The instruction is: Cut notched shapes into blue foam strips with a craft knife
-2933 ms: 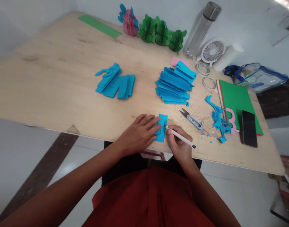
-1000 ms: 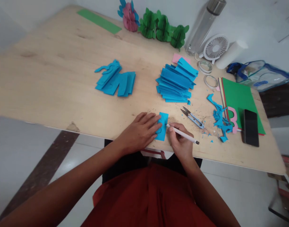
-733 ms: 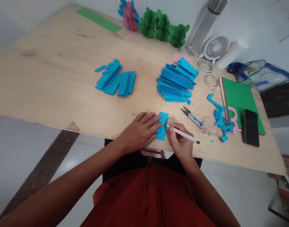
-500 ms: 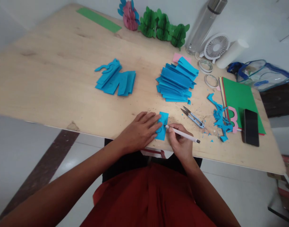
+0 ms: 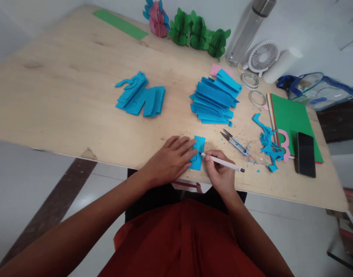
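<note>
A small blue paper piece (image 5: 197, 163) with a dark curved line drawn on it lies near the front edge of the table. My left hand (image 5: 172, 159) rests flat on its left side, fingers stretched out and partly covering it. My right hand (image 5: 221, 173) grips a white pen (image 5: 225, 163) with a dark end, its tip touching or just over the paper. Beyond my right hand lie thread snips (image 5: 235, 142) with blue handles. A heap of folded blue paper strips (image 5: 213, 100) sits farther back, and a smaller pile of blue pieces (image 5: 140, 98) is to the left.
Blue paper scraps (image 5: 268, 144), a pink scalloped cutout (image 5: 285, 144), coloured sheets (image 5: 294, 123) and a phone (image 5: 305, 154) lie at the right. Behind stand green paper figures (image 5: 198, 32), a bottle (image 5: 248, 34) and a small fan (image 5: 263, 57). Tape rolls (image 5: 257, 99) lie before them.
The view shifts very slightly. My left hand stays on the paper, and the pen in my right hand moves barely, its tip staying at the paper.
</note>
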